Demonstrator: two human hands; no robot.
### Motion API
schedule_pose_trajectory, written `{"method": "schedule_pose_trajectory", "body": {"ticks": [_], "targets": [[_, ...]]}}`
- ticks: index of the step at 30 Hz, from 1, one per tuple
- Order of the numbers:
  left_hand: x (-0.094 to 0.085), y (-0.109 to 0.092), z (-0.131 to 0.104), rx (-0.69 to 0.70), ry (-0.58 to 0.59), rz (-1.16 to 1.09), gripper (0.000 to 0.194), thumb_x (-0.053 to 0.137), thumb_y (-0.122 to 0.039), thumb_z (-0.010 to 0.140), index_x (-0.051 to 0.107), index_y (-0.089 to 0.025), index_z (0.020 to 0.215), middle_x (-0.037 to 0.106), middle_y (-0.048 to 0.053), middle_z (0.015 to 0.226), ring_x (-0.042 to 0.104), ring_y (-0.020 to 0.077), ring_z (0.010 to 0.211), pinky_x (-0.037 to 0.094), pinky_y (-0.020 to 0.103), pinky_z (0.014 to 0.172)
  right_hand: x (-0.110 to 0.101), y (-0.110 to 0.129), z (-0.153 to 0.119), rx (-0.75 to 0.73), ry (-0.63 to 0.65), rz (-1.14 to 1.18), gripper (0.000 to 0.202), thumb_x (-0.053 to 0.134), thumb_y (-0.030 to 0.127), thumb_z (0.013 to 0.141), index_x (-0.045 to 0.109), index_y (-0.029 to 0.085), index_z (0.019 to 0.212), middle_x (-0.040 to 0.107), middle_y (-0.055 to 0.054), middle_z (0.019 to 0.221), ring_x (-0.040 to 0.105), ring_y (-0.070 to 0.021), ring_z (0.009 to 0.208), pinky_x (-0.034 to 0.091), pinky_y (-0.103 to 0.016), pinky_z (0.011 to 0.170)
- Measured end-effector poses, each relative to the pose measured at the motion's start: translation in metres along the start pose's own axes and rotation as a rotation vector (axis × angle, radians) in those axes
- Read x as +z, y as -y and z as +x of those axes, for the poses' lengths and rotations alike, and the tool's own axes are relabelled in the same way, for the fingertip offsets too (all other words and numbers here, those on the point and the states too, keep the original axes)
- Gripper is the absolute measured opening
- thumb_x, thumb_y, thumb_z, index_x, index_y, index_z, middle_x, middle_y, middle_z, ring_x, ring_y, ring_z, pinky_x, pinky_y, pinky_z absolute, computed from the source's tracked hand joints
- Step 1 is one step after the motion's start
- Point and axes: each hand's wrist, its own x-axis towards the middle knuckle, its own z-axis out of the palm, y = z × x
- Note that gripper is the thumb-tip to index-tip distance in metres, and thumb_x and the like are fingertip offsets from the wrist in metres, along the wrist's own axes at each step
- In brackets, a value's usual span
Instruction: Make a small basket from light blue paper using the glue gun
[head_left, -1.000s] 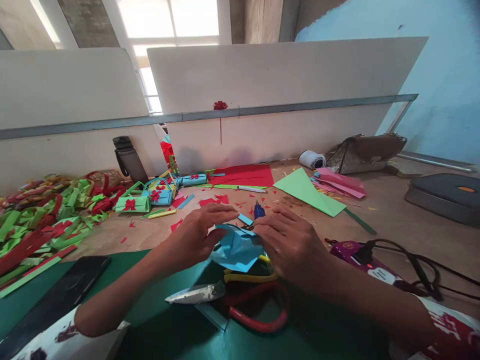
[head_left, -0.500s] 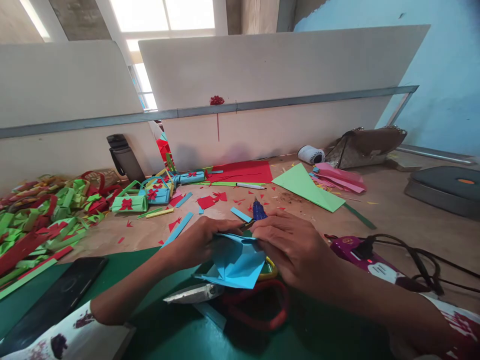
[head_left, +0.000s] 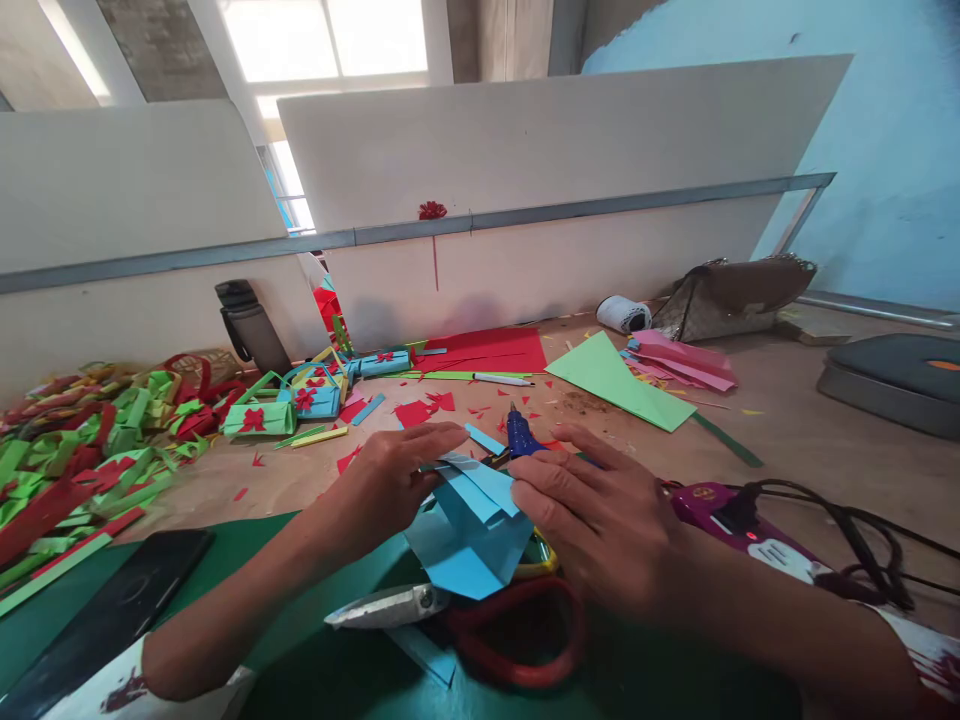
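Note:
A folded piece of light blue paper (head_left: 472, 530) is held up between my two hands over the green mat. My left hand (head_left: 394, 475) grips its upper left edge, thumb beneath and fingers on top. On the right side, my right hand (head_left: 592, 510) pinches the upper right edge. Pleats or flaps lie across the paper's top. Just beyond my right fingers stands the blue nozzle end of a glue gun (head_left: 519, 430). Below the paper lie scissors (head_left: 517, 640) with red handles. A yellow ring-shaped thing (head_left: 546, 560) is partly hidden behind the paper.
A phone (head_left: 112, 610) lies on the mat at left, below a heap of green and red paper strips (head_left: 82, 470). Small paper bags (head_left: 259, 415) with red bows stand behind. At right are a purple power strip (head_left: 742, 530) with black cables and green paper (head_left: 619, 380).
The blue paper has been tilted, so its pleated top edge now shows. My left fingers have lain flatter across that edge, and my right hand has spread a little.

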Motion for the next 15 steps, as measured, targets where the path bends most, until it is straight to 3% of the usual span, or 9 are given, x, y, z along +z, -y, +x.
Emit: {"method": "schedule_pose_trajectory", "body": {"ticks": [10, 15], "targets": [[0.019, 0.003, 0.0, 0.04, -0.072, -0.216, 0.034, 0.046, -0.005, 0.082, 0.065, -0.016, 0.108, 0.069, 0.006, 0.107, 0.065, 0.0168, 0.097, 0.051, 0.023, 0.084, -0.001, 0.0, 0.0, 0.028, -0.047, 0.051, 0.021, 0.042, 0.004, 0.078, 0.059, 0.008, 0.09, 0.068, -0.014, 0.086, 0.063, -0.0196, 0.077, 0.047, -0.044, 0.082], [0.027, 0.003, -0.002, 0.041, -0.162, -0.236, 0.032, 0.044, -0.006, 0.084, 0.068, -0.016, 0.103, 0.072, 0.005, 0.099, 0.068, 0.0151, 0.09, 0.052, 0.021, 0.082, 0.004, 0.001, -0.003, 0.12, -0.06, 0.089, 0.021, 0.047, 0.0, 0.074, 0.06, 0.008, 0.088, 0.068, -0.013, 0.085, 0.062, -0.0194, 0.077, 0.046, -0.042, 0.081]]}}
